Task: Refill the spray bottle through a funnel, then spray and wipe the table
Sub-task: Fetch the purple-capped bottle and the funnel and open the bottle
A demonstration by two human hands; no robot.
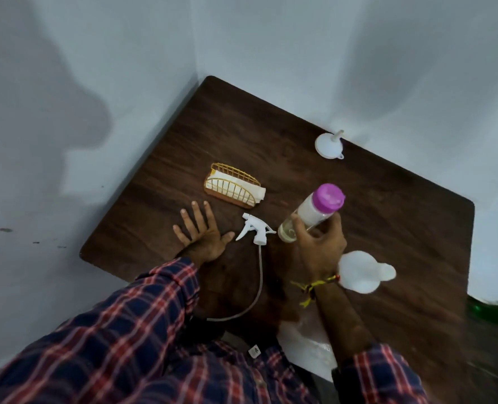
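My right hand [319,243] grips a clear bottle with a purple cap [314,212], held tilted above the dark wooden table [387,205]. My left hand [202,236] lies flat on the table, fingers spread, holding nothing. Just right of it lies the white spray trigger head [255,230], unscrewed, its thin dip tube [259,281] trailing toward me. A white funnel [329,144] rests at the table's far edge by the wall. A white rounded bottle [361,272] sits on the table beside my right wrist; its opening is hard to make out.
A gold wire holder with white napkins [233,185] stands beyond my left hand. Grey walls close in the table's left and far sides. A white sheet or bag [306,342] lies at the near edge. Something green [492,312] shows past the right edge.
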